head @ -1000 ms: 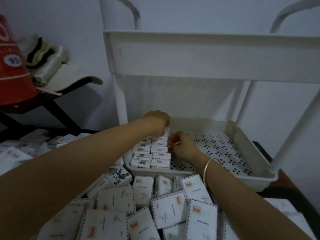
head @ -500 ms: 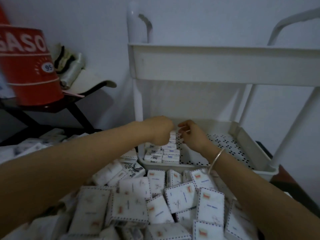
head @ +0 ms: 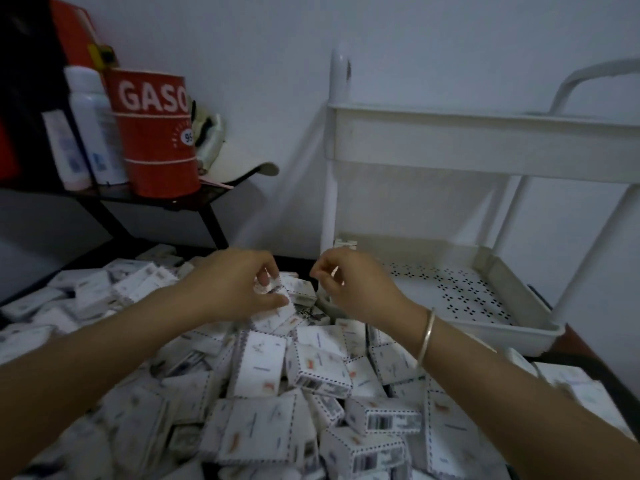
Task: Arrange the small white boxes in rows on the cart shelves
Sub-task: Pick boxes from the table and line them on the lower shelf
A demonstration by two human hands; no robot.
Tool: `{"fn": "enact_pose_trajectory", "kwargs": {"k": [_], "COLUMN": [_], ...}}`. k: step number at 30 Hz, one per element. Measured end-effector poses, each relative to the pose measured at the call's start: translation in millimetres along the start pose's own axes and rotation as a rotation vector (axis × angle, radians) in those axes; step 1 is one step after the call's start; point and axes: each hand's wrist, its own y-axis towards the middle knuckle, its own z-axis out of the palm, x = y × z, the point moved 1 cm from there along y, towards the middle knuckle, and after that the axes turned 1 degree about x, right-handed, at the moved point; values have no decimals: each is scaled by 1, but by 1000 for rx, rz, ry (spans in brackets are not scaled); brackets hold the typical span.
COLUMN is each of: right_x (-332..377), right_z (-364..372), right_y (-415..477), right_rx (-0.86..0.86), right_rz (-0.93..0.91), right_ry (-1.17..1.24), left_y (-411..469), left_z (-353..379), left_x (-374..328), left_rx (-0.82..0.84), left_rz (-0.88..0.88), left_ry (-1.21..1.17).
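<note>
A big loose pile of small white boxes (head: 263, 372) with striped edges fills the foreground. My left hand (head: 239, 282) rests on the pile's far top, thumb and fingers closed around one small white box (head: 277, 295). My right hand (head: 349, 282) hovers beside it, near the front left corner of the white cart's lower shelf (head: 519, 299), its fingers curled together with nothing seen in them. The perforated shelf floor is bare on its right side. One box (head: 346, 243) shows at the shelf's back left corner; the rows beside it are hidden behind my right hand.
The cart's upper shelf (head: 485, 143) overhangs the lower one, carried on white posts (head: 329, 188). To the left a dark side table (head: 156, 199) holds a red tin (head: 156, 133), white bottles (head: 90, 123) and some cloth. A pale wall stands behind.
Both hands have drawn back from the rows at the shelf's left end to the top of the pile. My left hand now closes on a box. The view has swung left.
</note>
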Motion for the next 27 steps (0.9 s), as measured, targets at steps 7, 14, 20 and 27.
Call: {"fn": "enact_pose_trajectory", "kwargs": {"k": [7, 14, 20, 27], "right_x": [9, 5, -3, -1], "right_z": [15, 35, 54, 31], "right_y": [14, 29, 42, 27], "right_rx": [66, 382, 466, 219], "right_rz": [-53, -121, -86, -158], "right_ry": [-111, -629, -651, -564], "left_y": [-7, 3, 3, -1], "left_z": [17, 27, 21, -27], "left_x": [7, 6, 10, 26], "left_rx": [-71, -84, -94, -147], "left_rz": [36, 24, -37, -107], "left_ry": [120, 45, -197, -646]}}
